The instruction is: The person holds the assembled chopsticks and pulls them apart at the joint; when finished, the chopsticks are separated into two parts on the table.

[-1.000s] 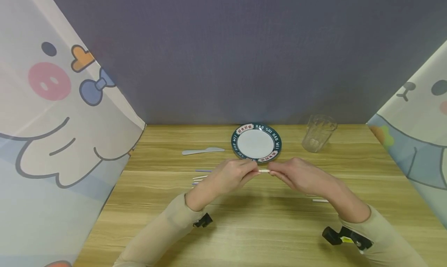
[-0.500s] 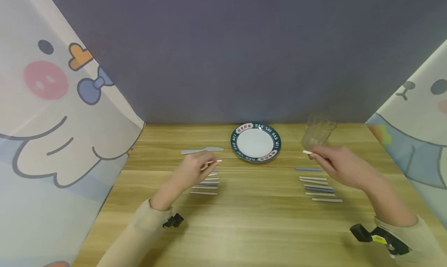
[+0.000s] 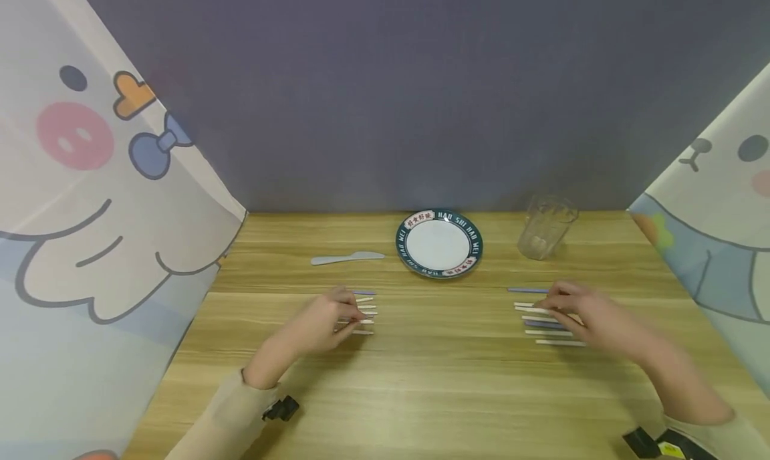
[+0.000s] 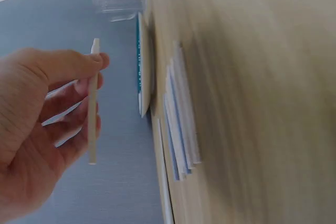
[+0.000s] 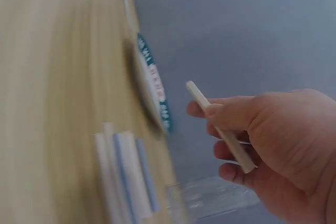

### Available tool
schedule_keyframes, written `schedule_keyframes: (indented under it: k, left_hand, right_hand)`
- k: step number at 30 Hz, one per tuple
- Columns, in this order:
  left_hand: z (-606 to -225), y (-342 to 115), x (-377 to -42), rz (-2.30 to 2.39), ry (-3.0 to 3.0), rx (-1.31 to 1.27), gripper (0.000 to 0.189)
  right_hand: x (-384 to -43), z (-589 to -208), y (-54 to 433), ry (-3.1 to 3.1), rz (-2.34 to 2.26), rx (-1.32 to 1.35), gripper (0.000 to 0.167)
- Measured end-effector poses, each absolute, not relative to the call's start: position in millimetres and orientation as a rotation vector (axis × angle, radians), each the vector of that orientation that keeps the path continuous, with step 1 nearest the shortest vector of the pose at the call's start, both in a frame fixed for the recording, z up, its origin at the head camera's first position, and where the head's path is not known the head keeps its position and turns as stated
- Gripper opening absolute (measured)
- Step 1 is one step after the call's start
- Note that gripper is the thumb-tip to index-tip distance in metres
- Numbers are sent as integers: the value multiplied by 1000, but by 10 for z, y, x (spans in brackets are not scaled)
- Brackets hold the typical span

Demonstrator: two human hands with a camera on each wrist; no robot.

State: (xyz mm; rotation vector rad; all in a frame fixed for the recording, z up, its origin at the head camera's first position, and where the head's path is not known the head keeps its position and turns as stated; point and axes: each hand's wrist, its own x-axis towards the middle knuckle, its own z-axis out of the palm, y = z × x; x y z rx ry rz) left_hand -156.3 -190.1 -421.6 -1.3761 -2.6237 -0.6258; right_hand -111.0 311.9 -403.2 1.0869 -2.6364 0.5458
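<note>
My left hand (image 3: 332, 318) pinches a short, thin white stick (image 4: 92, 119) between thumb and index finger. In the head view it is low over the left row of white and blue sticks (image 3: 364, 293). My right hand (image 3: 592, 319) pinches another short white stick (image 5: 233, 148) between thumb and fingers, above the right row, where a blue stick (image 3: 528, 289) lies farthest back. Both rows lie roughly side by side on the wooden table (image 3: 445, 380). My fingers hide parts of both rows. Whether the held sticks touch the table I cannot tell.
Between the rows, farther back, stands a round plate with a dark green lettered rim (image 3: 475, 246). Left of it lies a pale knife (image 3: 345, 258). A clear cup (image 3: 544, 229) is at the back right, by the grey back panel (image 3: 385, 99).
A second ago both hands met at one small white stick before the plate. They have since moved apart, each with a stick, and come down over the left and right rows.
</note>
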Motion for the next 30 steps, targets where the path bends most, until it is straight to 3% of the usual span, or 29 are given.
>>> schedule_keyframes:
  k: [7, 30]
  left_hand:
    - [-4304, -1904, -1486, -674, -2760, -1479, 8]
    - [-4498, -1899, -1489, -658, -2979, -1333, 7]
  right_hand:
    - [-995, -4251, 3188, -2673, 643, 1109, 40]
    - [-903, -4501, 3221, -2821, 706, 1040, 27]
